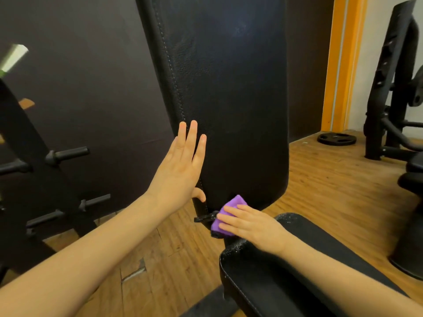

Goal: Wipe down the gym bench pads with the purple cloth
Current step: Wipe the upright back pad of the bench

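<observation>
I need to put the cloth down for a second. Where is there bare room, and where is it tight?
The seat pad is bare behind the right hand. The wood floor is open between the back pad and the weight plate. It is crowded at the hinge gap, where the purple cloth is pressed, and by the left hand on the pad's edge.

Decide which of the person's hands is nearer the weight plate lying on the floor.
Right. The right hand, pressing the purple cloth, is closer to the weight plate; the left hand rests farther away on the back pad's opposite edge.
</observation>
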Demonstrator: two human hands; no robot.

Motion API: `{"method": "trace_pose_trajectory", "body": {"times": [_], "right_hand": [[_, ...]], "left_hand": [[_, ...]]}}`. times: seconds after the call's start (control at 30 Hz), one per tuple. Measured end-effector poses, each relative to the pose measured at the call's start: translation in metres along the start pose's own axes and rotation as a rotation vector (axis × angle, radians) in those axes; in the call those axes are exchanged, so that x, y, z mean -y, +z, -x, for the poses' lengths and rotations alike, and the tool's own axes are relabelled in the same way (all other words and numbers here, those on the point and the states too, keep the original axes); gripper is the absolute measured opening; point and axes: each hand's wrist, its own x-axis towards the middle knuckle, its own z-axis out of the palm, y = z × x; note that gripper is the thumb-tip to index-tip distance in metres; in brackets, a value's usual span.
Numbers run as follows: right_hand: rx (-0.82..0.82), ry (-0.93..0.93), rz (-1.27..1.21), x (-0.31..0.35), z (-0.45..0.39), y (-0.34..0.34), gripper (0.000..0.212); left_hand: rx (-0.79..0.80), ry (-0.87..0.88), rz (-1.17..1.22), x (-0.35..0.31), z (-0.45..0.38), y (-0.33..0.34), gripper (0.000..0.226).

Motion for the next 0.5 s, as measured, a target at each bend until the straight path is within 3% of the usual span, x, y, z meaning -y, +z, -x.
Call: {"method": "trace_pose_trajectory", "body": {"times": [0.1, 0.2, 0.3, 0.37, 0.4, 0.5], "right_hand": [[0.016, 0.01, 0.012, -0.025, 0.022, 0.016, 0.057], [0.089, 0.156, -0.011, -0.048, 0.066, 0.027, 0.048], [0.043, 0.378, -0.005, -0.054, 0.089, 0.02, 0.061], [-0.054, 0.505, -0.004, -0.052, 0.072, 0.005, 0.075], [-0.123, 0.528, -0.013, -0.049, 0.056, -0.008, 0.073], [-0.417, 0.5, -0.056, -0.048, 0.005, -0.047, 0.041]], "left_hand": [[0.01, 0.007, -0.027, 0.001, -0.001, 0.001, 0.124], [0.016, 0.014, -0.037, 0.0, -0.001, -0.001, 0.124], [0.021, 0.019, -0.049, 0.001, -0.002, 0.001, 0.124], [0.017, 0.029, -0.038, 0.002, -0.002, 0.001, 0.123], [0.004, 0.034, -0.03, 0.002, -0.002, 0.001, 0.124], [-0.04, 0.059, 0.004, 0.003, 0.0, 0.002, 0.125]]}}
